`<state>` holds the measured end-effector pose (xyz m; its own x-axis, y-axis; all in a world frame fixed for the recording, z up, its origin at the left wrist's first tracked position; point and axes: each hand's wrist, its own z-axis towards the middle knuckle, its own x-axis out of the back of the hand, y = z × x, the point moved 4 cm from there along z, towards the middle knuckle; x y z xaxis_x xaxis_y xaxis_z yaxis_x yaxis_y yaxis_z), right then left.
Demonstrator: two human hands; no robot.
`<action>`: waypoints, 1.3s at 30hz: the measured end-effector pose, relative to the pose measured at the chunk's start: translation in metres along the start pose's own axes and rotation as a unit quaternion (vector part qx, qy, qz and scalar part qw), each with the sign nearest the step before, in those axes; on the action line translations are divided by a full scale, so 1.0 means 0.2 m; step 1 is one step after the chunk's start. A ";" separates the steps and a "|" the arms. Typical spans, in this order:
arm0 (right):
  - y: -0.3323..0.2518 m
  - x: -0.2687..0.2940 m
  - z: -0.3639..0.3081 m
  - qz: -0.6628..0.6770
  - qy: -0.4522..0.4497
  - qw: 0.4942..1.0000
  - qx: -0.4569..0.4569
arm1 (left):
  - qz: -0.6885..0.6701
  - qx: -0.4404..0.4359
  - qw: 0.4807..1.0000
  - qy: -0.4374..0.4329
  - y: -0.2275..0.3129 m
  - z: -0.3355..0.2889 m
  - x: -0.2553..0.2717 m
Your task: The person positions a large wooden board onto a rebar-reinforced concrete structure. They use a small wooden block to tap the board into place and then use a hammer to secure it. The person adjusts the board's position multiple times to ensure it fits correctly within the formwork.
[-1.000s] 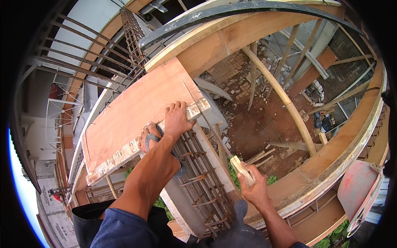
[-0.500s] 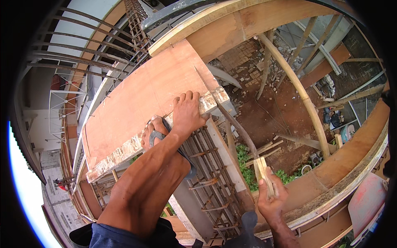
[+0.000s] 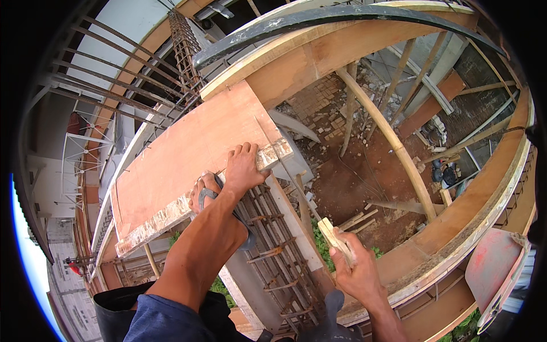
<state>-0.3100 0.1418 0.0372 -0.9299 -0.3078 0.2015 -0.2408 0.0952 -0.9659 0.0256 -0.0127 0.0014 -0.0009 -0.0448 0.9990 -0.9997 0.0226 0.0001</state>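
My right hand [image 3: 356, 268] is closed round the pale wooden handle of a handsaw [image 3: 326, 229]. Its thin blade runs up and left, crossing the near right corner of a reddish plywood panel [image 3: 188, 145]. My left hand [image 3: 244, 167] grips the panel's rough, cement-stained wooden edge, fingers over the top, a little left of the blade. Beside that hand, my foot in a grey flip-flop [image 3: 206, 195] rests on the same edge. The blade shows nearly edge-on.
A tied rebar cage [image 3: 273, 251] lies in the formwork trough below my left arm. Beyond the panel, curved plywood formwork [image 3: 456, 242] rings a deep drop to earth and rubble. Bamboo props [image 3: 393, 142] stand there. Rebar rods [image 3: 108, 74] jut out at upper left.
The saw and my right hand have shifted left and slightly down in view; the blade looks thinner. The view itself has moved, while my left hand and foot stay on the panel edge.
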 end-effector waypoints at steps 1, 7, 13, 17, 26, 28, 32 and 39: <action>-0.03 0.02 0.02 -0.026 -0.015 0.999 -0.038 | 0.003 0.008 0.999 -0.036 0.00 -0.01 -0.01; -0.04 -0.20 -0.04 0.029 0.044 0.997 -0.058 | 0.008 0.019 0.998 -0.059 0.00 0.04 0.01; -0.04 0.09 -0.37 0.019 0.058 0.996 -0.068 | -0.005 0.005 0.999 -0.032 0.00 0.02 -0.02; 0.42 -0.26 -0.38 0.009 0.021 0.999 -0.036 | 0.021 -0.013 1.000 -0.017 -0.02 0.02 -0.03; 0.14 -0.10 -0.20 0.076 -0.042 0.978 -0.191 | -0.005 -0.018 0.999 0.040 0.01 0.01 -0.01; -0.03 0.08 -0.09 -0.024 -0.112 0.978 -0.175 | -0.025 0.008 1.000 0.018 0.02 0.02 -0.03; -0.09 0.06 -0.04 0.014 -0.012 0.995 -0.096 | -0.016 0.025 0.999 0.022 0.01 0.01 -0.04; -0.15 0.04 -0.29 0.057 -0.039 0.957 -0.281 | -0.032 -0.007 0.999 0.017 -0.04 0.00 -0.08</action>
<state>-0.3256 0.1908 0.0763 -0.9407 -0.3328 0.0655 -0.2707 0.6203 -0.7362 0.0332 -0.0114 -0.0147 0.0633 -0.0129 0.9979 -0.9974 0.0345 0.0637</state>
